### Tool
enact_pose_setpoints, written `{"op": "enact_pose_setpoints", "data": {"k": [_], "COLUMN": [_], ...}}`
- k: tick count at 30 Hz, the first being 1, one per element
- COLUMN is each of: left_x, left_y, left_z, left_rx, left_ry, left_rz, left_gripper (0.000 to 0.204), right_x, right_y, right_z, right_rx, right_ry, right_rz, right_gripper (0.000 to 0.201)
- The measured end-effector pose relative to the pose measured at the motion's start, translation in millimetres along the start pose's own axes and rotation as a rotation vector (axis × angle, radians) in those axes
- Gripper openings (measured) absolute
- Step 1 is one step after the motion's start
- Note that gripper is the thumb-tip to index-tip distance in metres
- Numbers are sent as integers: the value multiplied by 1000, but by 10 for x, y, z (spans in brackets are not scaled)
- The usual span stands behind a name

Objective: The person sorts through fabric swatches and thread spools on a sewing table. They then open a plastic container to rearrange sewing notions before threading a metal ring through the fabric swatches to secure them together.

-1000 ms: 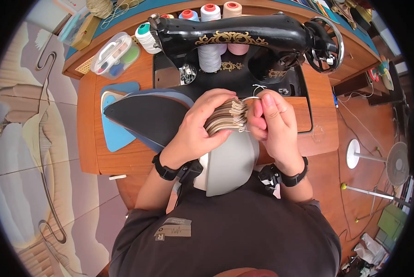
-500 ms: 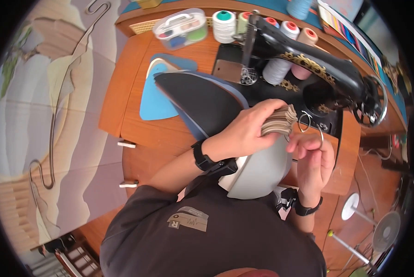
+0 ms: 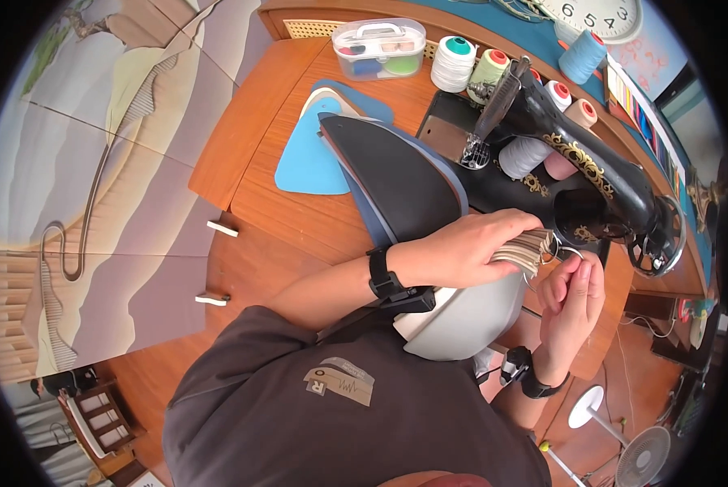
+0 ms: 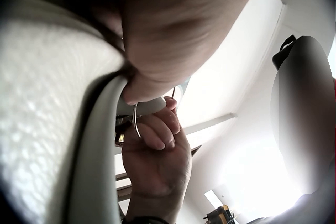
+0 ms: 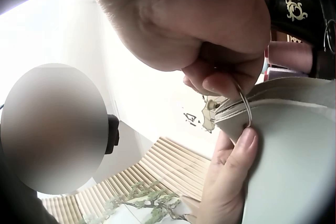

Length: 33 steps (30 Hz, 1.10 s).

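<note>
My left hand (image 3: 461, 247) grips a thick stack of sheet swatches (image 3: 526, 250), thumb on one face and fingers over the other. Their brown and cream edges point toward my right hand (image 3: 575, 296), which pinches a thin metal ring (image 3: 571, 252) between thumb and fingers. In the right wrist view the ring (image 5: 247, 107) passes by the corner of the pale grey swatches, beside my left thumb (image 5: 245, 142). Larger parts of the stack fan out under my left forearm: a black swatch (image 3: 396, 178) toward the table and a grey swatch (image 3: 469, 321) toward my lap.
Light blue swatches (image 3: 307, 158) lie on the wooden table (image 3: 254, 174). A black sewing machine (image 3: 599, 162) stands just beyond my hands, with several thread cones (image 3: 453, 65) around it. A clear lidded box (image 3: 380, 49) is at the back, and a fan (image 3: 644, 456) on the floor at right.
The head view has turned, so table and hands appear shifted. My right hand dropped a little away from the stack, fingers loosened, then came back up to pinch the ring. My left hand kept its grip.
</note>
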<state>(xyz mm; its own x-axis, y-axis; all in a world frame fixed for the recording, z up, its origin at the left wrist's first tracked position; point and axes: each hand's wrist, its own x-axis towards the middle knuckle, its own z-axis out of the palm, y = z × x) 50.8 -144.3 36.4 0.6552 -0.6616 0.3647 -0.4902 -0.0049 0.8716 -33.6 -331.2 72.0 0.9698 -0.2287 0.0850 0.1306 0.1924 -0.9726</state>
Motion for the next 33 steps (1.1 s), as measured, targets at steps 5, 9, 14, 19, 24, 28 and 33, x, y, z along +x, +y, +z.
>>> {"op": "enact_pose_setpoints", "data": {"k": [5,9,14,19,24,28,33], "left_x": [2,-12,-55,-15,-201,-448,-739], "left_y": [56,76,-74,98,353,462,-28], "left_z": [-32,-7,44,-33,-293,-841,-1202], "left_rx": [29,-4,-129,-565,-761,-766,-248], "left_ry": [-32,27,189,368,625,983,1165], "left_rz": [48,25,16,-29,29,-159,-294], "left_gripper": [56,57,59,54,46,42,46], "right_x": [-3,-1,-164,-115,-205,-197,-88], "right_y": [-111,-212,-111,-29,-64,-73,-7], "right_z": [94,173,108,-508,-884,-991,-912], "right_rx": [-253,18,3,-118,-205,-192,-230], "right_ry": [36,-12,64,204,232,243,143], "right_rz": [-20,124,49,79,129,120,105], "right_gripper": [25,24,23,18,17,17,19]}}
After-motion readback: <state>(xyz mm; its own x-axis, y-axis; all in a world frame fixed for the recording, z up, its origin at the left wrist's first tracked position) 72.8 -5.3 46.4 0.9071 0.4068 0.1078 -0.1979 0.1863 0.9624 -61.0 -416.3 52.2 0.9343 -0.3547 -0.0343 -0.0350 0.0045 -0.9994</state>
